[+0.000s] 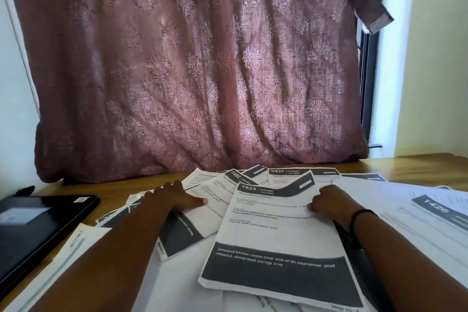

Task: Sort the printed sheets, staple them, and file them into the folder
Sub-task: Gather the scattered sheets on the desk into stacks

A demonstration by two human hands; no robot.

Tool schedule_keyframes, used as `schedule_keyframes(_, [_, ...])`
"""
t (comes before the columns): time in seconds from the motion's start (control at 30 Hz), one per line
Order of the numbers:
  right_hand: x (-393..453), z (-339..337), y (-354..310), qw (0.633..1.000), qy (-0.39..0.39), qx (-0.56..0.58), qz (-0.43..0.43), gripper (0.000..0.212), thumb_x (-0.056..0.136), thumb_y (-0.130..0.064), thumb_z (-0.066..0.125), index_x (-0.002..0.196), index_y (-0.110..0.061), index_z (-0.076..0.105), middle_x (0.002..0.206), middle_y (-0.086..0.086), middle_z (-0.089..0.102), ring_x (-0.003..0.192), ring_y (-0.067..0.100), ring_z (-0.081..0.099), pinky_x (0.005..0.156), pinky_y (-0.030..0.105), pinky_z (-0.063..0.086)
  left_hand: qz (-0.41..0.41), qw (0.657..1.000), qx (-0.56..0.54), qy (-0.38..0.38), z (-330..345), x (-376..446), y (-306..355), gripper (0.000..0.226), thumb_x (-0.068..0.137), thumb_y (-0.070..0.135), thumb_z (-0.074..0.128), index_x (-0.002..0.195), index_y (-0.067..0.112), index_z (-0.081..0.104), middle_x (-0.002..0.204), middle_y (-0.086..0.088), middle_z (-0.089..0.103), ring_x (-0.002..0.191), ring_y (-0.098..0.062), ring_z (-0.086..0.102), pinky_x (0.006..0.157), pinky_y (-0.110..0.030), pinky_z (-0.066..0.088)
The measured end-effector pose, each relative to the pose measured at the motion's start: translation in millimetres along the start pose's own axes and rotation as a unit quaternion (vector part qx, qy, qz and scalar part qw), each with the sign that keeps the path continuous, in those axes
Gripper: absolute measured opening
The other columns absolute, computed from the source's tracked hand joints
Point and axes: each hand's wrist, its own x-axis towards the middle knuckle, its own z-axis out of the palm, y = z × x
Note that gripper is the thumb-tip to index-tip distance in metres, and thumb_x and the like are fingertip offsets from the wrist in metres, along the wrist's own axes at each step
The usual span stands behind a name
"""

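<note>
sorting is at an early stage by the look of it: printed sheets (255, 180) lie fanned and overlapping across the wooden table (417, 167), none squared into sets. the right hand (326, 202) pinches the right edge of the top sheet marked 1623 (276, 233), fingers curled on it. the left hand (177, 196) lies flat with straight fingers, pressing the sheets to the left, near the one marked 1492 (236, 177). the main risk is mixing sets: pulling 1623 free could drag the loose pages beneath it, and pages from different numbers may get stapled together. sheets hanging over the near edge could slide off. a dark tablet (38, 225) sits at the left, just beside the spread; i cannot pick out a stapler or folder.
</note>
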Motion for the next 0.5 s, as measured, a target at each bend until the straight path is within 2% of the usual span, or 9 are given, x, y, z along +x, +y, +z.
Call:
schedule_keyframes(0.03, [-3.2, -2.3, -4.1, 0.999, 0.016, 0.027, 0.011, 0.036, 0.101, -0.025, 0.042, 0.127, -0.004, 0.056, 0.128, 0.015, 0.056, 0.12, 0.029, 0.052, 0.099, 0.027, 0.041, 0.004, 1.0, -0.002, 0.004, -0.8, 3.2, -2.1, 0.125, 0.052, 0.092, 0.052, 0.15, 0.022, 0.018, 0.157, -0.01, 0.022, 0.141, -0.033, 0.026, 0.114, -0.05, 0.024])
schedule_keyframes(0.1, [-5.3, -3.9, -5.1, 0.999, 0.0, 0.052, 0.012, 0.04, 0.103, -0.026, 0.038, 0.136, -0.01, 0.05, 0.137, 0.013, 0.052, 0.129, 0.029, 0.046, 0.105, 0.028, 0.036, 0.031, 0.999, -0.021, 0.021, -2.7, 12.4, -7.4, 0.123, 0.043, 0.089, 0.059, 0.144, 0.025, 0.034, 0.151, -0.007, 0.037, 0.134, -0.029, 0.038, 0.111, -0.047, 0.032])
schedule_keyframes(0.17, [-6.3, 2.3, -4.7, 0.999, -0.001, 0.048, 0.025, 0.037, 0.103, -0.023, 0.038, 0.135, -0.009, 0.051, 0.136, 0.011, 0.054, 0.128, 0.029, 0.047, 0.103, 0.029, 0.036, 0.066, 0.996, -0.045, 0.043, -8.8, 9.8, -7.6, 0.091, 0.062, 0.066, 0.072, 0.136, 0.022, 0.046, 0.142, -0.005, 0.049, 0.125, -0.023, 0.049, 0.106, -0.039, 0.039])
schedule_keyframes(0.2, [-4.8, 2.9, -3.0, 0.999, 0.003, 0.032, 0.018, 0.036, 0.103, -0.02, 0.037, 0.134, -0.009, 0.052, 0.136, 0.01, 0.055, 0.128, 0.029, 0.047, 0.102, 0.03, 0.036, 0.08, 0.994, -0.048, 0.058, -12.0, 7.0, -6.6, 0.071, 0.075, 0.049, 0.072, 0.135, 0.018, 0.048, 0.14, -0.005, 0.05, 0.123, -0.022, 0.051, 0.105, -0.035, 0.041])
schedule_keyframes(0.27, [-2.5, 5.2, -1.5, 1.0, 0.021, 0.007, 0.022, 0.034, 0.103, -0.015, 0.035, 0.132, -0.01, 0.052, 0.134, 0.008, 0.056, 0.127, 0.029, 0.047, 0.1, 0.031, 0.037, 0.103, 0.989, -0.042, 0.097, -19.9, 2.6, -3.6, 0.043, 0.092, 0.024, 0.06, 0.132, 0.012, 0.05, 0.138, -0.008, 0.051, 0.121, -0.023, 0.051, 0.101, -0.029, 0.04])
schedule_keyframes(0.37, [0.8, 7.6, -2.4, 0.996, 0.049, 0.076, 0.012, 0.034, 0.101, -0.014, 0.039, 0.131, -0.01, 0.053, 0.131, 0.01, 0.058, 0.123, 0.029, 0.049, 0.095, 0.028, 0.04, 0.11, 0.974, -0.053, 0.19, -39.7, -4.7, -6.8, 0.03, 0.095, 0.019, 0.051, 0.121, 0.006, 0.056, 0.128, -0.014, 0.057, 0.113, -0.028, 0.055, 0.087, -0.031, 0.042])
schedule_keyframes(0.4, [2.0, 8.7, -3.3, 0.986, 0.041, 0.163, 0.005, 0.033, 0.099, -0.014, 0.041, 0.129, -0.007, 0.054, 0.13, 0.013, 0.058, 0.114, 0.027, 0.054, 0.089, 0.023, 0.043, 0.11, 0.969, -0.072, 0.21, -50.0, -9.9, -9.0, 0.028, 0.094, 0.019, 0.051, 0.118, 0.005, 0.057, 0.123, -0.015, 0.06, 0.108, -0.029, 0.057, 0.081, -0.03, 0.043])
schedule_keyframes(0.47, [2.5, 8.2, -6.2, 0.948, 0.053, 0.31, 0.049, 0.026, 0.094, -0.011, 0.051, 0.115, 0.001, 0.059, 0.123, 0.024, 0.06, 0.076, 0.016, 0.057, 0.057, 0.01, 0.046, 0.107, 0.955, -0.113, 0.252, -74.2, -22.7, -17.8, 0.024, 0.093, 0.017, 0.053, 0.112, 0.003, 0.06, 0.113, -0.018, 0.063, 0.096, -0.031, 0.059, 0.075, -0.03, 0.042])
schedule_keyframes(0.5, [2.1, 8.0, -4.7, 0.951, 0.061, 0.3, 0.037, 0.021, 0.091, -0.009, 0.055, 0.108, 0.003, 0.061, 0.12, 0.027, 0.061, 0.062, 0.012, 0.05, 0.044, 0.009, 0.042, 0.11, 0.943, -0.139, 0.283, -87.1, -31.7, -21.5, 0.022, 0.092, 0.016, 0.054, 0.108, 0.002, 0.061, 0.11, -0.021, 0.064, 0.093, -0.033, 0.059, 0.075, -0.033, 0.043])
